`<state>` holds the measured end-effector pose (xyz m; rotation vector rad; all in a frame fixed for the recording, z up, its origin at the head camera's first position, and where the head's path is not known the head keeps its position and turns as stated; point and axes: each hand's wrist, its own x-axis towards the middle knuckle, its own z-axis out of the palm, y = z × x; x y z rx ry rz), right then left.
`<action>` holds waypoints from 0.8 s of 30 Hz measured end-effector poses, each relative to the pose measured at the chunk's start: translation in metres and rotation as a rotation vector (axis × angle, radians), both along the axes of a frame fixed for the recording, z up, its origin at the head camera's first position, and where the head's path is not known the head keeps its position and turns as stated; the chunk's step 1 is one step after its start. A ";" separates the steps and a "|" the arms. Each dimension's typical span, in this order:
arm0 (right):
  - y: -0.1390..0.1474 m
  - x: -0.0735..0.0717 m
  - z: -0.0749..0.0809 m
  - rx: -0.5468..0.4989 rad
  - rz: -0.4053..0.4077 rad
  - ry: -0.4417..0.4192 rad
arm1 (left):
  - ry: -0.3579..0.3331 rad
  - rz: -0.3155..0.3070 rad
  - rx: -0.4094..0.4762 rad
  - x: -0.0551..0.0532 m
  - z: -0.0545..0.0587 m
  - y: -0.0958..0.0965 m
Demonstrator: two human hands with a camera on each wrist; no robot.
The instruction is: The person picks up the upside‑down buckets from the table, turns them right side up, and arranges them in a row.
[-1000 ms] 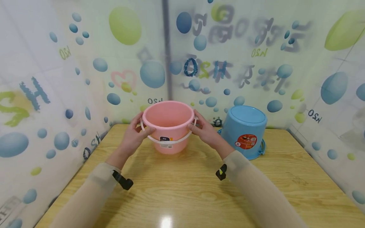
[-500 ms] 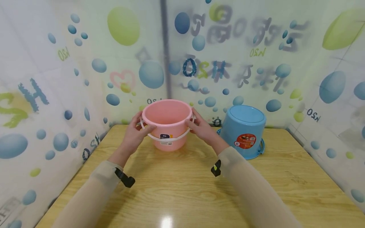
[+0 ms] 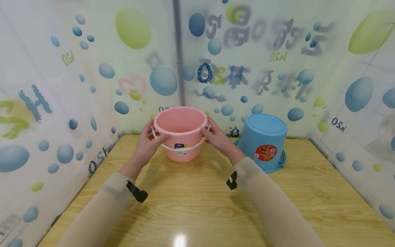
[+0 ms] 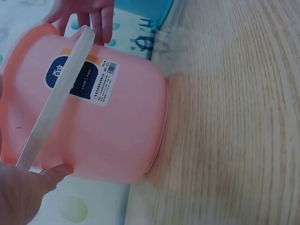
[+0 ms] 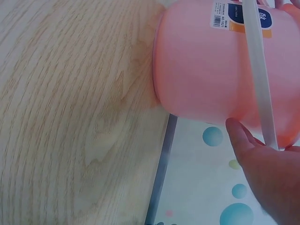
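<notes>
A pink bucket (image 3: pixel 191 138) stands upright, mouth up, toward the back of the wooden table. My left hand (image 3: pixel 145 144) grips its left side below the rim, thumb in front and fingers behind. On the opposite side my right hand (image 3: pixel 219 140) holds it the same way, its thumb pressing the wall in the right wrist view. The white handle (image 3: pixel 182 150) hangs down across the front, over a dark label (image 4: pixel 84 82). In the left wrist view the base appears to rest on the wood. Parts of the fingers are hidden behind the bucket.
A blue bucket (image 3: pixel 263 135) stands upside down to the right, close to my right forearm, with a red sticker on its side. The wooden table (image 3: pixel 197 202) extends toward me. A patterned curtain (image 3: pixel 262 51) hangs right behind the table's far edge.
The pink bucket has shifted slightly away from me, toward the table's far edge, with both hands still gripping it. The blue bucket has stayed put.
</notes>
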<state>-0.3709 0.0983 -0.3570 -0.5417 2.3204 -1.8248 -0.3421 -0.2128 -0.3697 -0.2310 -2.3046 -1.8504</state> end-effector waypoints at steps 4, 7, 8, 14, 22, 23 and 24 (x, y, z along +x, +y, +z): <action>0.000 -0.002 -0.002 0.003 -0.001 0.002 | 0.002 -0.002 0.004 -0.001 -0.001 0.001; 0.000 -0.002 -0.002 0.005 -0.010 0.004 | 0.005 -0.006 0.006 -0.001 -0.001 0.002; -0.001 -0.002 -0.001 0.004 -0.013 0.003 | 0.005 -0.006 0.008 -0.001 -0.001 0.002; 0.001 0.000 -0.001 0.004 -0.019 0.000 | -0.021 -0.003 -0.006 -0.001 -0.001 0.002; 0.007 0.009 0.001 0.097 -0.081 0.044 | 0.072 0.082 -0.071 0.005 0.002 0.002; 0.009 0.012 0.002 0.111 -0.088 0.051 | 0.105 0.100 -0.073 0.007 0.004 0.003; 0.011 0.015 0.004 0.123 -0.089 0.057 | 0.144 0.117 -0.076 0.010 0.005 0.004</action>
